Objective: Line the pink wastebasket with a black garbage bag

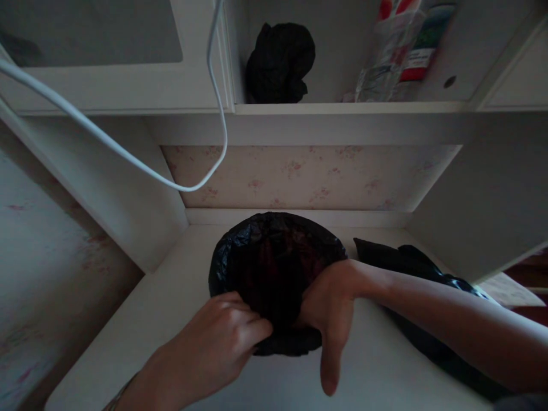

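Observation:
A black trash bag [286, 345] lines a round bin standing on a white surface, its edge folded over the rim. A dark reddish inside shows faintly through the plastic. My left hand [222, 331] is closed on the bag's edge at the front left of the rim, fingers curled and thumb pressed against them. At the front right, my right hand [329, 302] reaches over the rim with its fingers inside the bag. Its thumb is stretched out and points down outside the bin. The fingertips of my right hand are hidden in the dark opening.
Black plastic [398, 260] lies on the white desk [180, 285] to the right, under my right forearm. A shelf above holds a crumpled black bag [278, 63] and a clear plastic bottle [385, 63]. A white cable [128, 160] hangs at the upper left.

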A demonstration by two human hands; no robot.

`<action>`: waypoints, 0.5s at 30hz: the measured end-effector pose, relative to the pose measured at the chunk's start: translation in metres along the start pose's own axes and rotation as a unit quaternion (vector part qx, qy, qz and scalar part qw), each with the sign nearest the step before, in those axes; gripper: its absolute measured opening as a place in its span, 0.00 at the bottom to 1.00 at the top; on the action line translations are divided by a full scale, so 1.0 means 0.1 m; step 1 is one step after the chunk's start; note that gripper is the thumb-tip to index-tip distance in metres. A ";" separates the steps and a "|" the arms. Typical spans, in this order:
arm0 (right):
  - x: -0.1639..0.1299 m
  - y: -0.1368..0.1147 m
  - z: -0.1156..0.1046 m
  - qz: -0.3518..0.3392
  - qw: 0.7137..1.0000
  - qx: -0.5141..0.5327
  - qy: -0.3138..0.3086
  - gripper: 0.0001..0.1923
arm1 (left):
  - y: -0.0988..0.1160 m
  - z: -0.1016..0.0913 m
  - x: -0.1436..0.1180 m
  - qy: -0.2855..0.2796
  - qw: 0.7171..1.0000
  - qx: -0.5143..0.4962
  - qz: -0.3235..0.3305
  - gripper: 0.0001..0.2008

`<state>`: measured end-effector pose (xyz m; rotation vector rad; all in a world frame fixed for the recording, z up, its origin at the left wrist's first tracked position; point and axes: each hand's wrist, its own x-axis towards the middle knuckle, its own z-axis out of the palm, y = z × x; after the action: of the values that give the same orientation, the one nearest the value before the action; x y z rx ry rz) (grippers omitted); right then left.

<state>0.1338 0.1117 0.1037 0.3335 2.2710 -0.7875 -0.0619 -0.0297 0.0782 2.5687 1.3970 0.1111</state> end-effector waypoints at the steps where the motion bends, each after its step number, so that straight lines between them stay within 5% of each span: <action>1: -0.04 -0.03 -0.03 -0.014 1.000 -0.017 -0.016 0.24 | -0.04 -0.04 -0.02 0.003 1.000 -0.009 0.005 0.14; 5: -0.31 -0.16 -0.06 -0.065 0.996 -0.053 0.011 0.42 | -0.37 -0.16 -0.25 0.039 0.999 -0.005 -0.006 0.21; 9: -0.42 -0.19 0.01 -0.067 0.987 -0.101 0.104 0.49 | -0.63 -0.10 -0.58 0.104 0.984 0.100 -0.101 0.31; 13: -0.25 -0.16 0.02 -0.063 0.982 -0.116 0.136 0.47 | -0.29 -0.04 -0.46 0.031 0.996 0.063 -0.061 0.50; 15: -0.11 -0.15 -0.02 -0.076 0.983 -0.108 0.126 0.41 | -0.01 -0.04 -0.24 -0.008 0.999 0.016 -0.046 0.39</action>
<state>0.1342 0.1012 0.1186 0.1675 2.6175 -0.5915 -0.0762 -0.0485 0.0825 2.5202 1.5188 0.0526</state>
